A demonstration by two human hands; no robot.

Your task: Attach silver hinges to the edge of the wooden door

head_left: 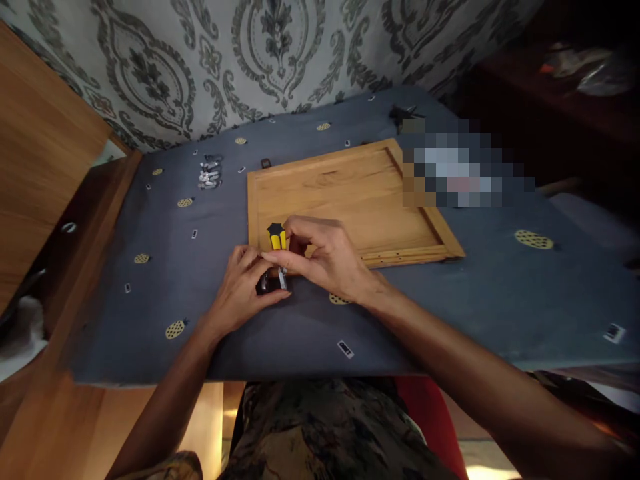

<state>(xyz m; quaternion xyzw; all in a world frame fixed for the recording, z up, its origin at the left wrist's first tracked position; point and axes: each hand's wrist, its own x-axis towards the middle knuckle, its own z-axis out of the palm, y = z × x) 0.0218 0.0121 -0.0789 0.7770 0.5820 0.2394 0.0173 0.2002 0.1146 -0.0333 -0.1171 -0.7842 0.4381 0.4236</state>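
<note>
My right hand [325, 257] pinches a screwdriver [277, 237] by its yellow and black handle, which stands nearly upright. Just left of it, my left hand [245, 283] grips a small metal hinge [283, 279] between thumb and fingers. The hinge is at the front left corner of a framed wooden door panel [345, 200] lying on the table. My fingers hide the screwdriver's tip and part of the hinge, so I cannot tell whether tip and hinge touch.
Several metal hinges [210, 172] lie in a group at the back left of the blue tablecloth [210, 247]. A small dark piece [266, 163] sits behind the panel. A dark tool [406, 117] and a blurred-out patch [460, 167] are at the back right. Wooden furniture [55, 133] stands left.
</note>
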